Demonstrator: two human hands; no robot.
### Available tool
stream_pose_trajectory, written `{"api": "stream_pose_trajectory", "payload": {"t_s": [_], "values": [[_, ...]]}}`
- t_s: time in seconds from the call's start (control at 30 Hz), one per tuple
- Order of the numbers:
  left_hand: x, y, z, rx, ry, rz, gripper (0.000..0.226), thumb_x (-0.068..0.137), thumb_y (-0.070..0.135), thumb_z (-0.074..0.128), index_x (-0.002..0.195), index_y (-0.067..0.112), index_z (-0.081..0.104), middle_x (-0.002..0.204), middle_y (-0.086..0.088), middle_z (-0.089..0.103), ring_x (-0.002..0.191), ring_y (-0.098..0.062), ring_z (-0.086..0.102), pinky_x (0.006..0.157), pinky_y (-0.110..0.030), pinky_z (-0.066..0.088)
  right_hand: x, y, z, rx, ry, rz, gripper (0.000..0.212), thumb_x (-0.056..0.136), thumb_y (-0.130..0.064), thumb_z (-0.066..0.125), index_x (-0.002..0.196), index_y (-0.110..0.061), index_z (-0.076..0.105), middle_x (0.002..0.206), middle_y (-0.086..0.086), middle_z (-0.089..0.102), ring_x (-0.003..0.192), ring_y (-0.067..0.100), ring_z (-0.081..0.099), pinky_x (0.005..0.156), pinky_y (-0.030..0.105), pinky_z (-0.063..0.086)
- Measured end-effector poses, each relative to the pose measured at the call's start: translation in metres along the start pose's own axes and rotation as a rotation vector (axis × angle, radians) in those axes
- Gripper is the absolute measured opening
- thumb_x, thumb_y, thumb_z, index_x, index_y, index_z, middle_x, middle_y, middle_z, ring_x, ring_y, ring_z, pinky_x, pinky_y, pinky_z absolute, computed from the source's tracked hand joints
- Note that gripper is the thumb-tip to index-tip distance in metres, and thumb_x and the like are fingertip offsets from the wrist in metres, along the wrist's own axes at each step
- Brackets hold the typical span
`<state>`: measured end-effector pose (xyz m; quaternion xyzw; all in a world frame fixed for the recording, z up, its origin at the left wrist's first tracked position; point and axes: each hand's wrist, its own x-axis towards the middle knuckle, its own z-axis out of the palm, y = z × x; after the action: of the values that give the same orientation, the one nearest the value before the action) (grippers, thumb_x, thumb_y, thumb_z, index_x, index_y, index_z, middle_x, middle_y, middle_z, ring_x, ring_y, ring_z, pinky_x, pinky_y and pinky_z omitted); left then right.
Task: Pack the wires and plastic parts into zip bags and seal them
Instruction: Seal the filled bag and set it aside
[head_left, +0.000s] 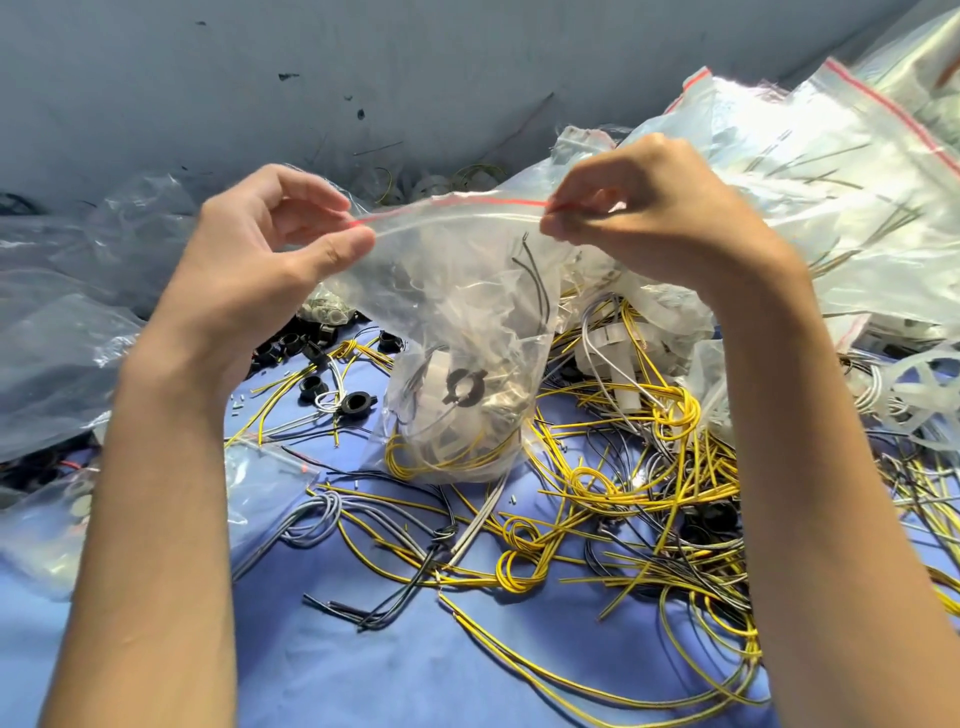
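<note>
Grip: L hand (260, 254), R hand (641, 208) pinch zip bag (467, 291); contents (460, 400) hazy.

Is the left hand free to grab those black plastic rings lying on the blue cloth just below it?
Not right now, probably: the left hand pinches the top edge of the zip bag. The black rings lie uncovered close below it, so letting go should leave the way free.

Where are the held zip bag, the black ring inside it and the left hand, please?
zip bag (447, 270): head view, clear front wall.
black ring (453, 389): head view, left of its band.
left hand (249, 254): head view, middle of the hand.
</note>
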<state>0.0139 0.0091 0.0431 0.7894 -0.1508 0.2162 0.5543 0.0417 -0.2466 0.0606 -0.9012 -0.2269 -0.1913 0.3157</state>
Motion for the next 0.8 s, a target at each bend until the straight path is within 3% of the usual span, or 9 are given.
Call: {"api": "stream_pose_trajectory", "payload": {"t_s": [0.17, 0.3, 0.57, 0.8], "values": [[0.0, 0.002, 0.002, 0.008, -0.019, 0.0, 0.024, 0.078, 0.006, 0.072, 0.087, 0.024, 0.058, 0.076, 0.012, 0.065, 0.074, 0.003, 0.06, 0.079, -0.013, 0.046, 0.001, -0.005, -0.001, -0.041, -0.008, -0.034, 0.009, 0.081, -0.019, 0.07, 0.087, -0.014, 0.075, 0.069, 0.002, 0.06, 0.064, 0.004, 0.048, 0.057, 0.009, 0.034], [-0.001, 0.0, -0.002, 0.029, -0.05, -0.033, 0.023, 0.078, 0.007, 0.071, 0.087, 0.024, 0.058, 0.079, 0.008, 0.064, 0.072, 0.003, 0.06, 0.077, -0.011, 0.047, 0.001, -0.002, 0.002, 0.028, -0.019, -0.012, 0.011, 0.084, -0.023, 0.07, 0.09, -0.014, 0.075, 0.067, -0.009, 0.06, 0.058, -0.001, 0.048, 0.057, 0.007, 0.035], [-0.001, -0.005, -0.008, 0.108, -0.108, -0.089, 0.022, 0.079, 0.009, 0.071, 0.087, 0.026, 0.06, 0.081, 0.005, 0.065, 0.068, 0.005, 0.059, 0.068, -0.005, 0.043, 0.001, -0.004, 0.007, 0.07, -0.047, -0.035, 0.012, 0.087, -0.024, 0.066, 0.088, -0.015, 0.074, 0.077, 0.006, 0.07, 0.061, 0.002, 0.048, 0.054, 0.012, 0.035], [0.003, -0.007, 0.004, 0.25, -0.086, -0.064, 0.024, 0.084, 0.007, 0.068, 0.081, 0.029, 0.058, 0.078, 0.008, 0.064, 0.058, 0.009, 0.052, 0.059, 0.0, 0.038, 0.002, -0.006, 0.008, 0.002, -0.043, -0.05, 0.014, 0.086, -0.019, 0.067, 0.091, -0.008, 0.074, 0.068, -0.002, 0.061, 0.058, -0.001, 0.048, 0.056, 0.007, 0.034]]}}
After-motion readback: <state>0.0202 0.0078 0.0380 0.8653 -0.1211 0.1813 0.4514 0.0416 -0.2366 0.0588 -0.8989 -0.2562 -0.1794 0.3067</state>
